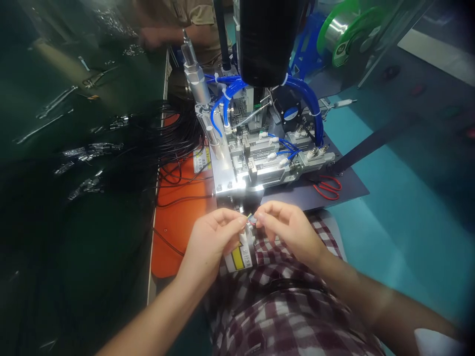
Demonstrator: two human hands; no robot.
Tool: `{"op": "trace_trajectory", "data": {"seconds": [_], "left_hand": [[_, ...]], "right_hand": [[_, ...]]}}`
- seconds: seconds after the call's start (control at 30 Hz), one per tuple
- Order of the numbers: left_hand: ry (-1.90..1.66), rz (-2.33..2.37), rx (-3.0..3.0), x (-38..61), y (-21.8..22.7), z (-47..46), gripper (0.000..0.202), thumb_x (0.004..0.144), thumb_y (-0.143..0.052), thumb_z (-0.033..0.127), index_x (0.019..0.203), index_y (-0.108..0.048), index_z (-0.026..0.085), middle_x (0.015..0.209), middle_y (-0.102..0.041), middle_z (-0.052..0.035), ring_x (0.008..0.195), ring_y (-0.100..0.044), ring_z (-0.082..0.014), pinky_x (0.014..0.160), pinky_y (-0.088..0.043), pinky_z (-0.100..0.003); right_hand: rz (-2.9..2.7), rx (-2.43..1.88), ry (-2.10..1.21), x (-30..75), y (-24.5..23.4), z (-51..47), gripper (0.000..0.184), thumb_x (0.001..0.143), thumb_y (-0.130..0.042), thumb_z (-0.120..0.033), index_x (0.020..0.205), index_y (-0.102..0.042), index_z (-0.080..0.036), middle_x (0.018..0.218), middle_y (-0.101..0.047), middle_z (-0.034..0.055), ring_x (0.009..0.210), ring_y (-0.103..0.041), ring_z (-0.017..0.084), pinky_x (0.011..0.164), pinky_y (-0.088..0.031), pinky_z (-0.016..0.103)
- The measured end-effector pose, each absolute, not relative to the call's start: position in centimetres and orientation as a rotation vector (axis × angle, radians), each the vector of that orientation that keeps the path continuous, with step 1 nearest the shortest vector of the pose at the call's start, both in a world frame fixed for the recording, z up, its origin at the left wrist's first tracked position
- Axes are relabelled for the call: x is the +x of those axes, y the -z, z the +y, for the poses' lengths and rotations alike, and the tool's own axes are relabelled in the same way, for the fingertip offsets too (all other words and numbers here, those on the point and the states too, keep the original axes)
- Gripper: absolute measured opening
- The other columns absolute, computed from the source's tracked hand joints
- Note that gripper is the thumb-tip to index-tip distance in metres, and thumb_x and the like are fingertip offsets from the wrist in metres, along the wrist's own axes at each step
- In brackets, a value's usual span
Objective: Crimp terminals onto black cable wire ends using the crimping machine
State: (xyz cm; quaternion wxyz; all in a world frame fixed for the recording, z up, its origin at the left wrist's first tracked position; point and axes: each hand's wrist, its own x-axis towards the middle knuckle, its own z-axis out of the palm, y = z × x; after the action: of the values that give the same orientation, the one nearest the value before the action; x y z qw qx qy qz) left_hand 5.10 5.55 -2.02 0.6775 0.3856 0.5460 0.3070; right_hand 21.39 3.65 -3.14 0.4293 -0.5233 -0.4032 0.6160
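Observation:
Close to my lap, my left hand [215,232] and my right hand [287,227] meet fingertip to fingertip, each closed in a pinch. Between them shows a small pale piece with thin coloured wires [252,219], greenish and red. Its exact shape is too small to make out. Just beyond my fingers is the front of a metal bench machine [245,183] with cylinders and blue air tubes [311,99]. Under my hands lies a white label with a yellow arrow [239,258] on the machine's front part.
A bundle of black cables [178,133] lies on the orange board [174,252] at the left. Red-handled scissors [328,188] rest on the dark base plate to the right. A green spool of wire [343,34] stands behind. Across the bench, another person's arm [166,37] is visible.

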Motion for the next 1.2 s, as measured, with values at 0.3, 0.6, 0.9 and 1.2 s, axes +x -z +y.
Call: {"op": "trace_trajectory", "data": {"seconds": [0.3, 0.6, 0.9, 1.2], "left_hand": [[-0.648, 1.244, 0.911, 5.1, 2.0, 5.5, 0.023, 0.075, -0.072, 0.034, 0.071, -0.063, 0.013, 0.052, -0.048, 0.0039, 0.041, -0.029, -0.0028, 0.041, -0.018, -0.019], [-0.604, 1.187, 0.9, 5.0, 2.0, 5.7, 0.02, 0.075, -0.07, 0.031, 0.07, -0.06, 0.014, 0.048, -0.047, 0.0057, 0.037, -0.03, -0.0021, 0.039, -0.018, -0.017], [-0.519, 1.225, 0.886, 5.2, 1.6, 5.8, 0.021, 0.072, -0.07, 0.032, 0.07, -0.06, 0.014, 0.051, -0.05, 0.0045, 0.037, -0.029, -0.0019, 0.038, -0.016, -0.017], [-0.594, 1.228, 0.885, 5.4, 1.8, 5.7, 0.02, 0.073, -0.068, 0.031, 0.07, -0.057, 0.015, 0.05, -0.048, 0.0057, 0.037, -0.029, -0.0013, 0.037, -0.018, -0.015]], "right_hand": [[-0.907, -1.16, -1.625, 21.1, 4.0, 3.9, 0.024, 0.075, -0.072, -0.038, 0.071, -0.063, -0.016, 0.053, -0.05, -0.0062, 0.045, -0.038, 0.006, 0.045, -0.032, 0.021], [-1.077, -1.149, -1.7, 21.4, 3.9, 4.2, 0.023, 0.083, -0.061, -0.036, 0.072, -0.055, -0.017, 0.06, -0.049, -0.0057, 0.046, -0.036, 0.006, 0.045, -0.03, 0.021], [-1.339, -1.072, -1.594, 22.4, 4.2, 5.6, 0.021, 0.087, -0.058, -0.036, 0.079, -0.053, -0.018, 0.069, -0.05, -0.0034, 0.057, -0.042, 0.009, 0.054, -0.036, 0.022], [-1.152, -1.249, -1.539, 21.2, 4.0, 4.5, 0.018, 0.082, -0.065, -0.034, 0.079, -0.06, -0.016, 0.063, -0.053, -0.0035, 0.049, -0.039, 0.007, 0.044, -0.032, 0.021]]}}
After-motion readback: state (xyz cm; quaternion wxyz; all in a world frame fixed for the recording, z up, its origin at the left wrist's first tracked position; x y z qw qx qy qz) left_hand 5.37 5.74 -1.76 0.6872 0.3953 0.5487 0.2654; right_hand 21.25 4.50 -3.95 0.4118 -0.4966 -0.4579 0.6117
